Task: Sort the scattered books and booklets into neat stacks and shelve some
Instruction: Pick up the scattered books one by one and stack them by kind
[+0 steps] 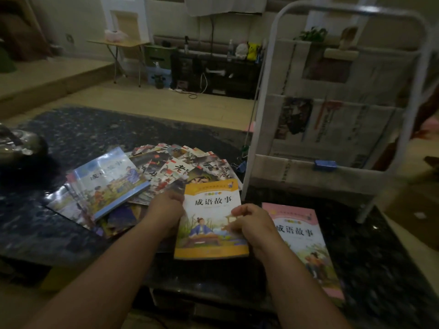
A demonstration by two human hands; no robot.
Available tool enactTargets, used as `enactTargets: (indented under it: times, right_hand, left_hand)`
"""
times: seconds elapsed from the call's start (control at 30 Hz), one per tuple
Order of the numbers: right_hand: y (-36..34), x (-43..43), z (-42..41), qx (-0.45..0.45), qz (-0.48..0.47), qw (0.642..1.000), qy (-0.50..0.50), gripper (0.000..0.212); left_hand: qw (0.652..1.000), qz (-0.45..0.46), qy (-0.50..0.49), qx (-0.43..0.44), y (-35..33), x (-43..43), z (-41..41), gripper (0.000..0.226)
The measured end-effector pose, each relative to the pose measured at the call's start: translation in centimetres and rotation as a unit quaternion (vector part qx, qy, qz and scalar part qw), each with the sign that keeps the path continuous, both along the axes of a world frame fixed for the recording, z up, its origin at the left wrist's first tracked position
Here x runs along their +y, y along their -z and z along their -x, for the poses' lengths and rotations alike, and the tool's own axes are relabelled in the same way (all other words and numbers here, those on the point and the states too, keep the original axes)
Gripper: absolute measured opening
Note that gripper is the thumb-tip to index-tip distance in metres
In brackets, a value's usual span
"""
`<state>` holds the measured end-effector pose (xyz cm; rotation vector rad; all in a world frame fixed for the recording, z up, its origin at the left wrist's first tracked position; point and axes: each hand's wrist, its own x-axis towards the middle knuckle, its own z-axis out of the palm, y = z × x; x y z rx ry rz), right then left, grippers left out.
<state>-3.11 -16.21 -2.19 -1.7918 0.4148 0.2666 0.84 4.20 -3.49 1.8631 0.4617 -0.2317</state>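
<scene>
I see 2 hands on the orange-bordered paperback book (pixel 211 219), low over the dark speckled stone table (pixel 71 138). The left hand (pixel 166 210) grips its left edge and the right hand (pixel 251 224) pinches its right edge (fingers curled over the cover). It sits between the fanned pile of thin glossy booklets (pixel 180 165) and the pink-covered paperback book (pixel 306 243). My worry is that a loosened pinch this near the front edge drops it, or that a careless sweep scatters the slippery fan.
</scene>
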Motion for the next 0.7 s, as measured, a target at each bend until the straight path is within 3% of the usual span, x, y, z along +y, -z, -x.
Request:
enactTargets:
  times: [0.7]
  right_hand:
    - [-0.8, -9.2, 1.4, -0.040, 0.228, 0.972, 0.042, 0.030]
  left_hand:
    - [0.990, 0.124, 0.060, -0.011, -0.1, -8.7, 1.7, 0.044]
